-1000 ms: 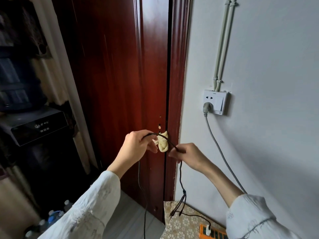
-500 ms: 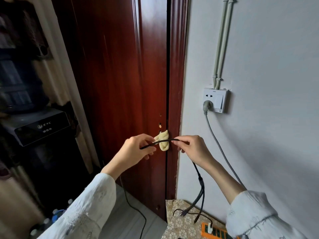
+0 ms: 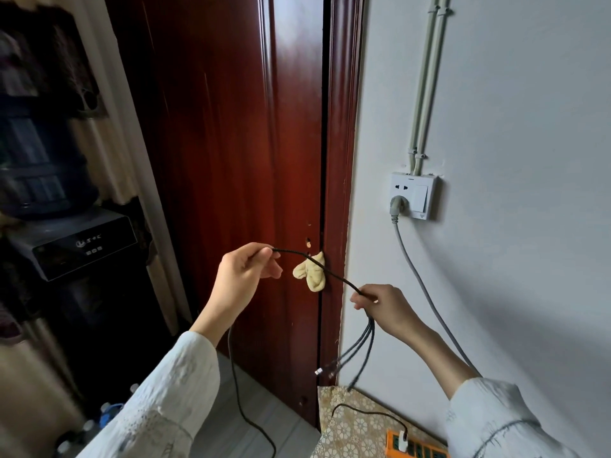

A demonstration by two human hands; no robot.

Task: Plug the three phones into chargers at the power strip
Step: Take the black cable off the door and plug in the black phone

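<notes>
A black braided charging cable (image 3: 317, 266) stretches between my two hands in front of a dark red door. My left hand (image 3: 243, 277) pinches one part of it, and the rest trails down past my sleeve toward the floor. My right hand (image 3: 383, 307) pinches it lower and to the right, where it splits into several short leads with connector tips (image 3: 334, 366) dangling below. An orange power strip (image 3: 416, 447) lies at the bottom edge on a patterned tablecloth, with a white plug (image 3: 402, 441) and thin black cord in it. No phone is in view.
A white wall socket (image 3: 413, 195) holds a grey plug whose grey cord (image 3: 426, 292) runs down behind my right arm. A yellowish rag (image 3: 312, 272) hangs at the door edge. A dark water dispenser (image 3: 66, 239) stands at the left, with bottles on the floor below.
My right hand has dropped lower and to the right, sliding along the cable toward the split. The dangling leads now hang higher above the tablecloth. My left hand stays at about the same height.
</notes>
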